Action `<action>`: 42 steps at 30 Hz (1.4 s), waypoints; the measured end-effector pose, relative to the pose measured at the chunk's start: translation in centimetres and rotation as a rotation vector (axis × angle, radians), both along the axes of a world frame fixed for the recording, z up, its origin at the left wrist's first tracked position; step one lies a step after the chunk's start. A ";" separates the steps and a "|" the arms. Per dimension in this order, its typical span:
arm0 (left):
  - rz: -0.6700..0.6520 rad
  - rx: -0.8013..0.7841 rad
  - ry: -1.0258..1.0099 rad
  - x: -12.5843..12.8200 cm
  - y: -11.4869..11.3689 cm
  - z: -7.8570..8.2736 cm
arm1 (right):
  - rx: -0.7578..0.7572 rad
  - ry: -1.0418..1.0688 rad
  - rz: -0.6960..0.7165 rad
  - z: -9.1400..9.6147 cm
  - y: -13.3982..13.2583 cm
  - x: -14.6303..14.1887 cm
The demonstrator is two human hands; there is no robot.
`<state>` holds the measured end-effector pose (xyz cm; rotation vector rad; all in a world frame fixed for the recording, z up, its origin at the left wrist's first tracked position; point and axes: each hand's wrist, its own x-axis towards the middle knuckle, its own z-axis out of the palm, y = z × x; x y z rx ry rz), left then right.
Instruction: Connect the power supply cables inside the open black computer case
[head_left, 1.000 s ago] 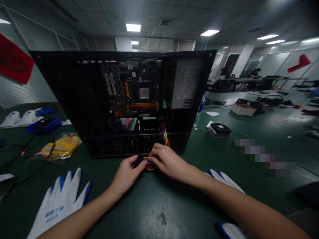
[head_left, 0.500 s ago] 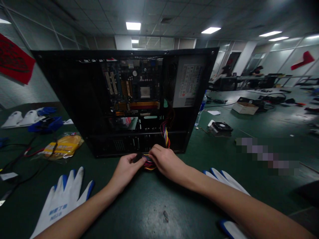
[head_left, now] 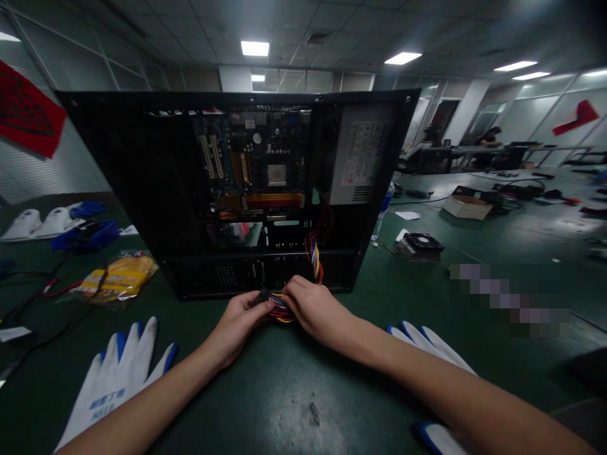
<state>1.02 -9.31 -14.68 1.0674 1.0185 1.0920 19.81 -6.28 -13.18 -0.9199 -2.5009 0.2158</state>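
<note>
An open black computer case (head_left: pixel 142 189) stands on the green table, showing its motherboard (head_left: pixel 256 167) and a grey power supply (head_left: pixel 360 158). A bundle of coloured wires (head_left: pixel 314 256) runs out of the case down to the table edge of the case. My left hand (head_left: pixel 239 322) pinches a black connector (head_left: pixel 262 297) at the end of those wires. My right hand (head_left: pixel 315 309) is closed on the wire bundle right beside it, fingertips meeting the left hand's.
A white and blue work glove (head_left: pixel 118 373) lies at front left, another glove (head_left: pixel 427 344) under my right forearm. A yellow packet (head_left: pixel 116 278) and cables sit at left. A fan (head_left: pixel 420 243), a cardboard box (head_left: pixel 462 205) and a bottle (head_left: pixel 383 205) are at right.
Both hands have stayed at the connector with only small finger shifts. The view has drifted slightly.
</note>
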 end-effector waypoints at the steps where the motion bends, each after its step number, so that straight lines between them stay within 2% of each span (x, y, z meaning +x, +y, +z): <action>1: 0.018 0.006 0.027 0.1 0.0 0.0 | -0.012 0.007 0.007 0.1 -0.1 0.0; 6: 0.061 0.018 0.085 0.1 -0.1 -0.1 | -0.044 0.019 0.025 0.5 -0.6 -0.1; 13: -0.034 0.026 0.013 -0.3 0.0 0.0 | -0.067 0.057 0.033 0.7 -0.6 -0.1; 22: 0.124 0.116 0.217 0.5 -0.1 -0.3 | -0.088 0.129 0.086 0.3 -0.7 -0.2; 28: 0.021 0.019 -0.023 0.3 -0.1 -0.6 | -0.102 0.187 0.055 0.0 -0.6 -0.2; 34: -0.016 -0.033 -0.189 0.3 -0.3 -0.1 | -0.120 0.255 0.039 0.6 -0.7 -0.2; 42: -0.044 -0.056 -0.330 0.5 -0.4 0.0 | -0.277 0.357 0.063 1.8 -0.9 -0.2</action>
